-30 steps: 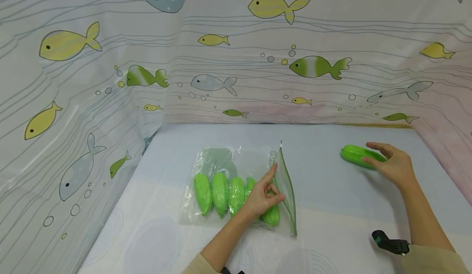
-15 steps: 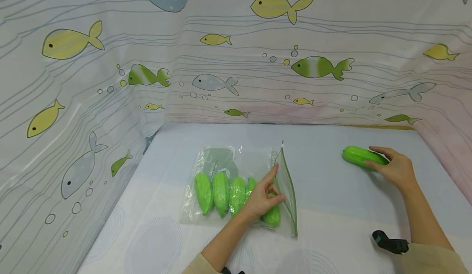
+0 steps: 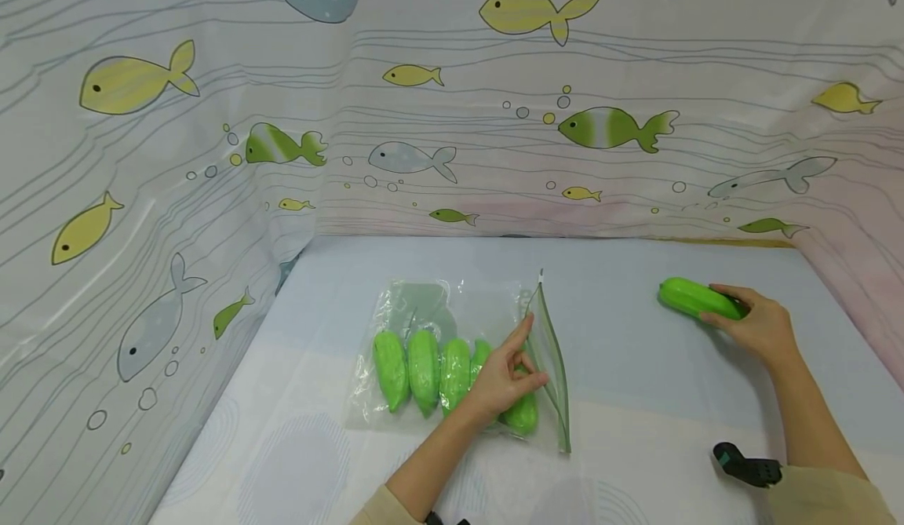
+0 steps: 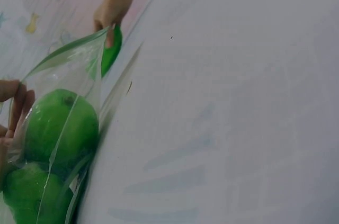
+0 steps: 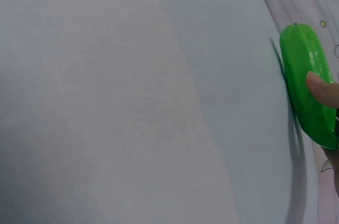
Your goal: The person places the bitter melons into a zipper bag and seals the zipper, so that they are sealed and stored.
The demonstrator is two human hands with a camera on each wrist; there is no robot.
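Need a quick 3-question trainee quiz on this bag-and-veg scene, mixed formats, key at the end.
1. Multiple choice: the green vegetable held in the right hand is where, relative to the clear bag?
A) inside it
B) underneath it
C) outside it

2. Fill in: the green-edged opening of the clear bag is on the side nearer the vegetable in the ____ hand.

3. True or false: the left hand is at the green-edged opening.

Key:
1: C, outside it.
2: right.
3: True; a finger reaches its edge.
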